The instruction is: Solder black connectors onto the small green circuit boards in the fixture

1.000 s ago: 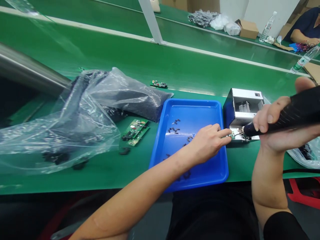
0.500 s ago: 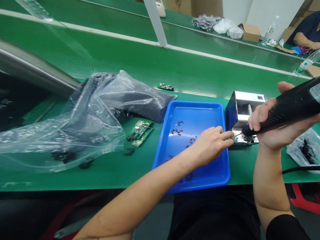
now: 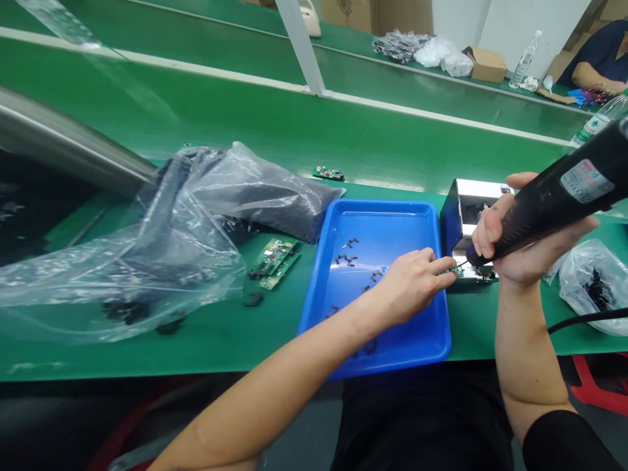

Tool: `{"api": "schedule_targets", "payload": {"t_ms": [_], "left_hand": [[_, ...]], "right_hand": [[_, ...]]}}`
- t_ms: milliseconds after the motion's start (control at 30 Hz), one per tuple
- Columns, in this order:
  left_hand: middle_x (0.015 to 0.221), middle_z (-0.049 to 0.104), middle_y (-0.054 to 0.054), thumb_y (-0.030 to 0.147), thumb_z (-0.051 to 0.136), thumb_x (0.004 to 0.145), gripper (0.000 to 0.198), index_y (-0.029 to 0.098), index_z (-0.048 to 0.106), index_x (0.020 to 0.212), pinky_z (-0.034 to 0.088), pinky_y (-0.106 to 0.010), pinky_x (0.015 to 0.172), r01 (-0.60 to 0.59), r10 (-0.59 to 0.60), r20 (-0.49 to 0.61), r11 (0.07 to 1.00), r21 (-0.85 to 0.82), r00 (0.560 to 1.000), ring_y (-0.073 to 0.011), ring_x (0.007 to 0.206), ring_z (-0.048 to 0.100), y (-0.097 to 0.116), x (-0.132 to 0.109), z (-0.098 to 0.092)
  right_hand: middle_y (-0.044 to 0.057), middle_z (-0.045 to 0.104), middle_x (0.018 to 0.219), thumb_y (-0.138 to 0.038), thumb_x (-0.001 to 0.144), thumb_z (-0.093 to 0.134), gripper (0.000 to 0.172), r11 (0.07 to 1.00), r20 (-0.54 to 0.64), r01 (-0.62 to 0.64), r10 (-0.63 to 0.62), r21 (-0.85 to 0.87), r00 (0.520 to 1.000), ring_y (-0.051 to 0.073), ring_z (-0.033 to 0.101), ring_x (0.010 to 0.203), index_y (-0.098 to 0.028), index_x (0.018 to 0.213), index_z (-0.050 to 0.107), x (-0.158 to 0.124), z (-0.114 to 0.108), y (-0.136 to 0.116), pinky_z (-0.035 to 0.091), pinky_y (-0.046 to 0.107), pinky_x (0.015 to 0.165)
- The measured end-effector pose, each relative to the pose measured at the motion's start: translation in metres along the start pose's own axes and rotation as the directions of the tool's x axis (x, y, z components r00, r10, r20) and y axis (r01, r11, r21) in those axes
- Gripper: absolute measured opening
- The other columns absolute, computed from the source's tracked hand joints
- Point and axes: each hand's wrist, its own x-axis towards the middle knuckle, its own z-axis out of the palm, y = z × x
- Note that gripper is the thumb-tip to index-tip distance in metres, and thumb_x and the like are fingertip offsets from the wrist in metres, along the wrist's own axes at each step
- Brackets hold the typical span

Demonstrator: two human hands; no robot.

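My right hand is wrapped around a black electric screwdriver, tilted with its bit pointing down and left. The bit meets a small green circuit board pinched between the thumb and fingers of my left hand. Most of that board is hidden by the fingers. Both hands meet at the front of a small white and dark box-shaped machine, which looks like a screw feeder. Beneath my left hand and forearm lies a blue tray with several small black plastic clips.
Two green circuit boards and a black clip lie left of the tray. A large clear bag of dark parts sits behind them. Another board lies farther back. At right is a bag of black pieces beside a cable.
My right hand and the screwdriver have shifted left, and the screwdriver's rear end has tipped up, showing its label. My left hand stays nearly in place with the board.
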Motion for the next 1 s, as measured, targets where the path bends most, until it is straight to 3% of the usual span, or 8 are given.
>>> {"api": "schedule_targets", "payload": {"t_ms": [233,367,533,733,1000], "left_hand": [[0.136,0.067,-0.003,0.01,0.05,0.101,0.027,0.021,0.072,0.112,0.049,-0.032,0.075,0.007,-0.007,-0.022,1.0,-0.01,1.0,-0.0183,0.084,0.053,-0.001,-0.001,-0.001],[0.134,0.068,-0.004,0.009,0.05,0.1,0.028,0.021,0.071,0.114,0.048,-0.031,0.074,0.007,-0.008,-0.009,1.0,-0.013,1.0,-0.0185,0.086,0.054,-0.001,0.0,-0.001],[0.13,0.069,-0.004,0.003,0.053,0.092,0.031,0.02,0.07,0.111,0.048,-0.031,0.072,0.002,-0.002,-0.006,1.0,0.009,1.0,-0.0188,0.085,0.055,-0.002,-0.001,0.0],[0.127,0.07,-0.004,0.003,0.052,0.093,0.029,0.02,0.07,0.109,0.048,-0.031,0.071,-0.005,0.006,-0.043,1.0,0.02,0.999,-0.0187,0.084,0.055,-0.002,-0.001,0.0],[0.13,0.069,-0.002,0.005,0.054,0.095,0.027,0.021,0.07,0.111,0.047,-0.032,0.068,0.006,-0.005,-0.04,0.999,0.035,0.999,-0.0184,0.082,0.054,0.0,-0.001,-0.001]], "right_hand": [[-0.005,0.056,0.051,-0.085,0.084,0.05,0.069,0.999,0.04,0.031,-0.031,0.023,0.999,0.01,0.038,0.029,-0.024,0.105,0.073,0.002,-0.003,0.004,0.027,0.023,0.027],[-0.006,0.053,0.052,-0.084,0.086,0.047,0.068,0.995,-0.01,0.096,-0.096,-0.032,0.995,0.011,0.039,0.029,-0.025,0.11,0.072,0.0,-0.013,-0.011,0.031,0.024,0.027],[-0.006,0.055,0.051,-0.086,0.082,0.047,0.067,0.964,-0.055,0.195,-0.208,-0.182,0.977,0.011,0.037,0.028,-0.027,0.103,0.071,-0.015,-0.036,-0.032,0.035,0.025,0.028],[-0.006,0.056,0.05,-0.09,0.08,0.046,0.071,0.962,-0.104,0.164,-0.19,-0.218,0.976,0.012,0.04,0.028,-0.025,0.096,0.069,-0.026,-0.044,-0.023,0.036,0.024,0.029],[-0.004,0.057,0.053,-0.087,0.083,0.048,0.073,0.972,-0.061,0.143,-0.157,-0.187,0.986,0.012,0.043,0.031,-0.023,0.107,0.073,-0.031,-0.044,-0.017,0.038,0.024,0.031]]}}
